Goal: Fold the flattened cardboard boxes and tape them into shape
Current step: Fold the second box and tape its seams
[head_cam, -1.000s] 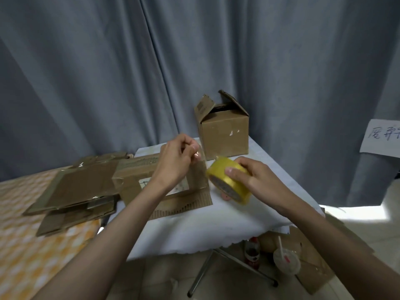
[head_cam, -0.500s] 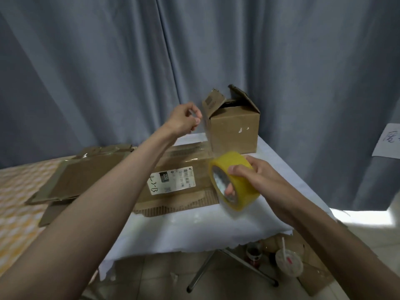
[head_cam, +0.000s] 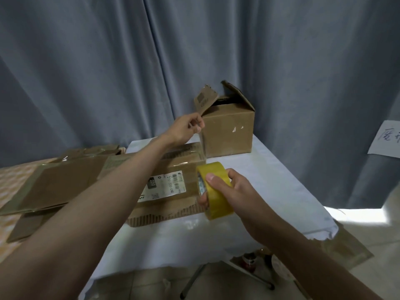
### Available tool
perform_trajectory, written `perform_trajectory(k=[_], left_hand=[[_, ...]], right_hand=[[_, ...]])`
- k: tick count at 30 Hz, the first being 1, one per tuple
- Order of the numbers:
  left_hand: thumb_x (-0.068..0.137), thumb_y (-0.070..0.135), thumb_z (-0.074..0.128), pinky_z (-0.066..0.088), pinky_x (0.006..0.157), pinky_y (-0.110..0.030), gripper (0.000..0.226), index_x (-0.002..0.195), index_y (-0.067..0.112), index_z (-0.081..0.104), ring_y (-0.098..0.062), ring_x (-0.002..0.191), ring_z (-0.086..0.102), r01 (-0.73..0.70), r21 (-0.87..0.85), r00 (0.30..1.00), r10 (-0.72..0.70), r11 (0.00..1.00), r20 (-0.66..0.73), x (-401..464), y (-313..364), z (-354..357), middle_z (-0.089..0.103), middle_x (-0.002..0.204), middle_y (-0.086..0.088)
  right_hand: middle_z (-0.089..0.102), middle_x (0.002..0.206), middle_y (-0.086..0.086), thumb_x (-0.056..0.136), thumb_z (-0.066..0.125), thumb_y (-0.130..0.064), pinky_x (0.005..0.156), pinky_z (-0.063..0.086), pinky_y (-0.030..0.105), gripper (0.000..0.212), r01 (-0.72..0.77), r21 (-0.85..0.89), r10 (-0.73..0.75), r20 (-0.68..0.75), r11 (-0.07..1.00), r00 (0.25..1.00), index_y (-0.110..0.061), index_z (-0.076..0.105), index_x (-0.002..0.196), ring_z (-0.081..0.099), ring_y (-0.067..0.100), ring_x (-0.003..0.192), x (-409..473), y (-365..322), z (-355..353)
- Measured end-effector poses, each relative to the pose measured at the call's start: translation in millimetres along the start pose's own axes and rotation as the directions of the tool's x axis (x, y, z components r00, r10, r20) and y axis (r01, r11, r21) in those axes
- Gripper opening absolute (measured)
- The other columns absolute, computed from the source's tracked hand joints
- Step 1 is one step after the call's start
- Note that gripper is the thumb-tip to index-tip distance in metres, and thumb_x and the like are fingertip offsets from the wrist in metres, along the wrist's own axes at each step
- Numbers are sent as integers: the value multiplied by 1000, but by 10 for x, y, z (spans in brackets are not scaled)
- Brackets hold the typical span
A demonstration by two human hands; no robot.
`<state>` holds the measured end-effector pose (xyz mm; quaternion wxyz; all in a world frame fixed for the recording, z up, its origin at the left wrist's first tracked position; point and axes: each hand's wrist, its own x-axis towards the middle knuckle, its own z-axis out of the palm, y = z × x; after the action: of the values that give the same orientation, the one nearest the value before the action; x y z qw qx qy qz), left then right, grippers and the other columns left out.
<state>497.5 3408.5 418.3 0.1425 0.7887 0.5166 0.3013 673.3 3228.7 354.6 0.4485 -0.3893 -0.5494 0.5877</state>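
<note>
Grey curtains (head_cam: 108, 72) hung behind a white-covered table (head_cam: 281, 180). On it lay a flattened box (head_cam: 173, 191). The right hand (head_cam: 236, 191) gripped the yellow tape roll (head_cam: 216, 198) above it, while the left hand (head_cam: 186, 128), raised, pinched what was probably the tape end. The strip should be kept tight and straight before pressing.

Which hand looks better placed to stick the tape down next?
Probably the left hand: it seems to pinch the pulled tape end. The right hand grips the yellow tape roll, so it's occupied.
</note>
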Motion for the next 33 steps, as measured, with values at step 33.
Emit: perform_trajectory(k=[33], left_hand=[[89, 72, 39, 30, 109, -28, 74, 148, 28, 42, -9, 136, 38, -42, 307, 999, 33, 951, 35, -1257, -55, 243, 40, 152, 12]], right_hand=[[51, 131, 19, 95, 59, -25, 94, 53, 49, 33, -281, -67, 269, -152, 957, 951, -11, 53, 124, 55, 37, 116, 188, 307, 166]])
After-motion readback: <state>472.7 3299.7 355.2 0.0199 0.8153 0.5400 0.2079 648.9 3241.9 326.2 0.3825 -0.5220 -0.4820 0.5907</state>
